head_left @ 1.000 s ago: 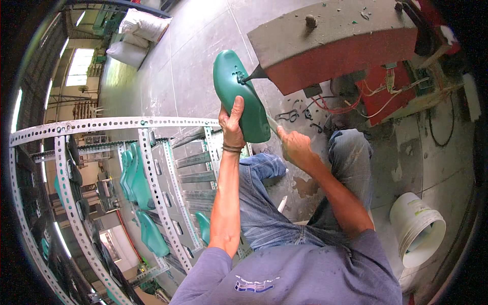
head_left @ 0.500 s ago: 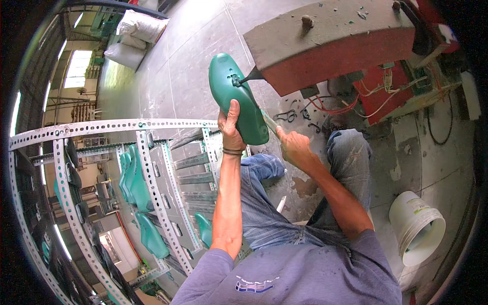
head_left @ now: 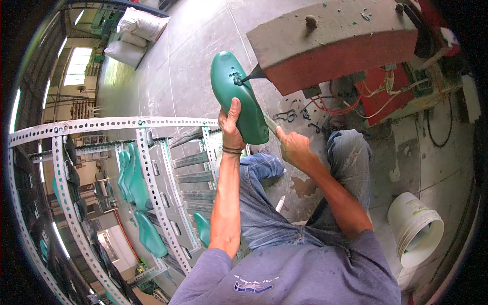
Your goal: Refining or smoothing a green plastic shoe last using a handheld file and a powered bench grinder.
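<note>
A green shoe last (head_left: 237,104) stands out in front of me, its toe pointing away and several dark holes in its upper face. My left hand (head_left: 232,127) is wrapped round its near half, thumb lying on top. A dark pointed arm (head_left: 253,74) from the machine meets the last at the holes. My right hand (head_left: 295,147) grips a thin, pale, knife-like tool (head_left: 269,122), index finger stretched along it. The tool lies against the last's right edge; its tip is hidden there.
On my left, a perforated metal rack (head_left: 152,178) holds more green lasts (head_left: 134,178). The grey and red machine (head_left: 335,56) with loose wires stands at the far right. Scissors (head_left: 287,116) lie on the floor, a white bucket (head_left: 414,229) sits at right, and sacks (head_left: 134,38) are piled far left.
</note>
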`<move>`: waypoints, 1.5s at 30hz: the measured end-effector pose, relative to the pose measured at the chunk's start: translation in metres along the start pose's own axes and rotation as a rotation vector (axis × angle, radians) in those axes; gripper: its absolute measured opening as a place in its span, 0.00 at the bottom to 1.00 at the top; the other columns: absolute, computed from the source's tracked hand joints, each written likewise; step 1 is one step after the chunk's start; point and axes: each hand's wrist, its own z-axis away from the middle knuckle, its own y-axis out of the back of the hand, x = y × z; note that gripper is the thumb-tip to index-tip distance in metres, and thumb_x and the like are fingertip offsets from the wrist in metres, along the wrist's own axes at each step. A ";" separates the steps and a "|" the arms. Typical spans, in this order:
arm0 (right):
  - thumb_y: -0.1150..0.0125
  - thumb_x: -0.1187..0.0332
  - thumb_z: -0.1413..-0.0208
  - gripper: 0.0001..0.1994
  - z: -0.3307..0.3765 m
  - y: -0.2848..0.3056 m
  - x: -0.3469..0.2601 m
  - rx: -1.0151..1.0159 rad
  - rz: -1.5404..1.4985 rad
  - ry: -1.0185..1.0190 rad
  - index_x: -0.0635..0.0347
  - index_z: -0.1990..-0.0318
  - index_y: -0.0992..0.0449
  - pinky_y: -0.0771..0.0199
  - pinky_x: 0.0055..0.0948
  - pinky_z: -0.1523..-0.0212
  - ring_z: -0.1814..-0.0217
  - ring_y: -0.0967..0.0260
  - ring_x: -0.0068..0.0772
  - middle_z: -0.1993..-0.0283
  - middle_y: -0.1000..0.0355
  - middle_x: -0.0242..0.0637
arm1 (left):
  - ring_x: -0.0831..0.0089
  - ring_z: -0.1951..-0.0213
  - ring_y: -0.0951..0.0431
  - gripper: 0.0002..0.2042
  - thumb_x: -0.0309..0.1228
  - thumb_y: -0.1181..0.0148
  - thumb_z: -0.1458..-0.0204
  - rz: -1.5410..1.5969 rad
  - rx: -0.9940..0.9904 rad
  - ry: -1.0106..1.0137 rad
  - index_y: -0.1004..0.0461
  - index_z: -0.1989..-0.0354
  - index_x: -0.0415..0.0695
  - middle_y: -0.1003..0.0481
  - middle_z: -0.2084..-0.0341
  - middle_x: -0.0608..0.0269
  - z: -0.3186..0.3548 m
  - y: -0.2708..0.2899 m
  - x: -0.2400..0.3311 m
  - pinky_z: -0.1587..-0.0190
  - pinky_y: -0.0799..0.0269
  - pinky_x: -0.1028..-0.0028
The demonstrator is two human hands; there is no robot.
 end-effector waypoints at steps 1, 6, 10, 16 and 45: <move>0.44 0.73 0.45 0.24 0.000 0.000 0.000 0.000 0.000 -0.001 0.67 0.40 0.35 0.23 0.51 0.67 0.63 0.21 0.53 0.67 0.22 0.50 | 0.62 0.69 0.18 0.28 0.54 0.48 0.37 0.008 0.001 0.005 0.30 0.51 0.35 0.22 0.66 0.49 0.000 0.000 0.000 0.66 0.19 0.63; 0.45 0.73 0.45 0.22 0.000 0.004 -0.002 0.034 -0.026 -0.009 0.67 0.42 0.34 0.24 0.51 0.67 0.63 0.21 0.53 0.68 0.23 0.50 | 0.62 0.69 0.18 0.28 0.54 0.48 0.37 0.032 -0.005 0.014 0.29 0.52 0.34 0.22 0.66 0.49 0.000 -0.004 0.002 0.65 0.19 0.63; 0.45 0.71 0.44 0.28 -0.001 0.001 0.001 -0.010 -0.001 -0.040 0.59 0.33 0.37 0.27 0.50 0.67 0.63 0.24 0.51 0.66 0.24 0.46 | 0.61 0.68 0.18 0.29 0.55 0.49 0.37 0.068 -0.024 0.059 0.29 0.52 0.34 0.22 0.65 0.49 0.002 -0.007 0.004 0.64 0.19 0.62; 0.48 0.72 0.41 0.20 -0.001 0.004 -0.002 -0.004 -0.010 -0.033 0.67 0.41 0.33 0.23 0.51 0.68 0.64 0.21 0.53 0.68 0.23 0.50 | 0.61 0.66 0.19 0.31 0.58 0.51 0.38 0.199 -0.095 0.122 0.29 0.51 0.35 0.22 0.63 0.50 0.000 -0.001 -0.002 0.61 0.21 0.61; 0.50 0.72 0.41 0.22 0.001 0.007 -0.001 -0.007 -0.008 -0.005 0.69 0.39 0.34 0.24 0.50 0.69 0.65 0.21 0.52 0.68 0.23 0.49 | 0.60 0.65 0.20 0.31 0.58 0.50 0.38 0.249 -0.109 0.140 0.29 0.49 0.35 0.22 0.62 0.51 0.000 -0.003 -0.004 0.60 0.22 0.60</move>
